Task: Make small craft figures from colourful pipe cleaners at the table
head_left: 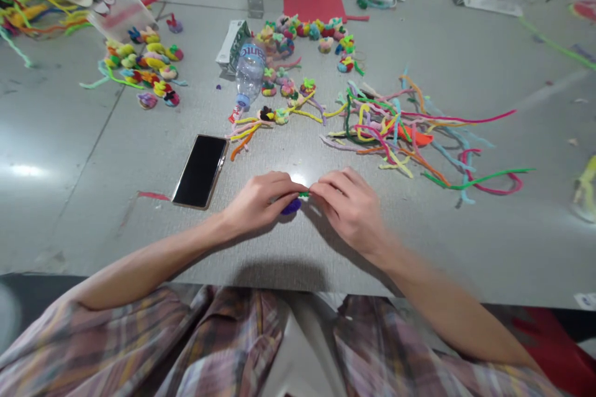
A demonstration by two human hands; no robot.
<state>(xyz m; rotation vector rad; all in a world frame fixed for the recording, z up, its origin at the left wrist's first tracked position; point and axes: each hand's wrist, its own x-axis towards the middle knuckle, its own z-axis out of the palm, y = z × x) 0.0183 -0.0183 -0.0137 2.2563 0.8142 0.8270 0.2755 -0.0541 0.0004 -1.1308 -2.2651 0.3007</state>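
Observation:
Near the front of the grey table my two hands meet over a small pipe cleaner piece. My left hand (272, 198) is closed, thumb and fingers pinching a purple coiled pipe cleaner (291, 206) that shows below the fingertips. Between the hands a short bit of green pipe cleaner (303, 194) shows. Its right end goes in among the fingertips of my right hand (347, 205), which is closed in a pinch. The fingers hide most of the piece. To the left of my left hand lies a phone (201, 170) with a dark screen.
Loose pipe cleaners (395, 127) in many colours lie tangled beyond my right hand. Small finished pipe cleaner figures (144, 65) are grouped at the left. A plastic bottle (250, 71) lies by a carton (233, 46); a clear cup (118, 12) and red sheet (314, 8) sit farther back.

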